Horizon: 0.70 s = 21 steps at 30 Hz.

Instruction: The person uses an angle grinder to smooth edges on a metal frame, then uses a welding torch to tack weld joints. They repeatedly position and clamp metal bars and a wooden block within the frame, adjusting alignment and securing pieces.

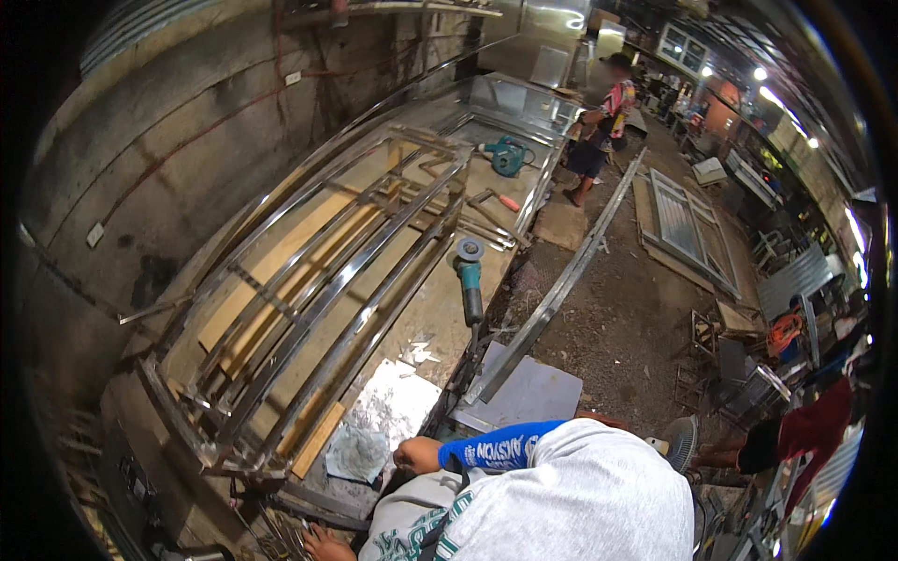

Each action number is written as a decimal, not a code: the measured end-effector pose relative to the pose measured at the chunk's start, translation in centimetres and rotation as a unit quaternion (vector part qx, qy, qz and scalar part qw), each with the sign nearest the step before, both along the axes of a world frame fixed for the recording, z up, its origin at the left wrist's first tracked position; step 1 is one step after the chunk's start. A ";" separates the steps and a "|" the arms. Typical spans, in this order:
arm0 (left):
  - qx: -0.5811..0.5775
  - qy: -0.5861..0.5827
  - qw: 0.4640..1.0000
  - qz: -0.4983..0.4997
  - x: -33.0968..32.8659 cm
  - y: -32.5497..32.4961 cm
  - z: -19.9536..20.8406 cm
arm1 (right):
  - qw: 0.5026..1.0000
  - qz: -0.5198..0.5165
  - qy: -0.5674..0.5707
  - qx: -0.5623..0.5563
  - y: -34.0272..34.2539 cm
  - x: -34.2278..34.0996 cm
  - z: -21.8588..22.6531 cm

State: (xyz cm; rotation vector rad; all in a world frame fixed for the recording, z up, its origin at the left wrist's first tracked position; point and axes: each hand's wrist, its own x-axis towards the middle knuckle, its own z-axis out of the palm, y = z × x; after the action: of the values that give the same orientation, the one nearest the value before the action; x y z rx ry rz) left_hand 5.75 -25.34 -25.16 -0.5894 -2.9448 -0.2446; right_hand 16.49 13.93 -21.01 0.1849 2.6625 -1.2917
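Observation:
My right hand point(418, 454), at the end of a blue sleeve, rests at the near edge of the workbench with its fingers curled. What it holds, if anything, is hidden. Beside it lies a crumpled pale cloth point(356, 453), next to a bright, shiny sheet point(397, 400). Low in the picture, my left hand point(327, 543) reaches over a cluster of thin metal pieces point(277, 535); its visible fingers look stretched out, though part of the hand is cut off. A welded frame of shiny metal tubes point(327, 300) lies along the bench in front of me.
An angle grinder point(470, 280) lies on the bench point(426, 297), with a hacksaw point(494, 206) and a teal power tool point(507, 156) beyond. A long metal bar point(561, 277) slants along the right side. A person point(606, 126) stands far off; another person point(795, 435) is at right, near a fan point(682, 439).

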 end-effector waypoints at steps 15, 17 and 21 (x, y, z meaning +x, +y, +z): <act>0.188 0.026 0.982 0.014 -0.6 7.2 4.0 | 0.907 -0.400 0.125 -0.043 10.5 7.0 -3.8; 0.271 -0.021 0.960 -0.072 1.2 12.5 8.6 | 0.809 -0.554 0.188 -0.051 15.8 8.6 -3.6; 0.306 -0.164 0.896 -0.277 1.1 22.6 10.3 | 0.633 -0.736 0.236 -0.053 25.6 15.5 -6.8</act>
State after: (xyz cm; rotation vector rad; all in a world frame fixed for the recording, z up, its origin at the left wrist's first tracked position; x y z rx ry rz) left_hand 6.86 -2.77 -14.88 -1.3506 -2.6417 -1.3806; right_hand 31.98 39.51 -27.76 2.7586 2.4226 -1.8775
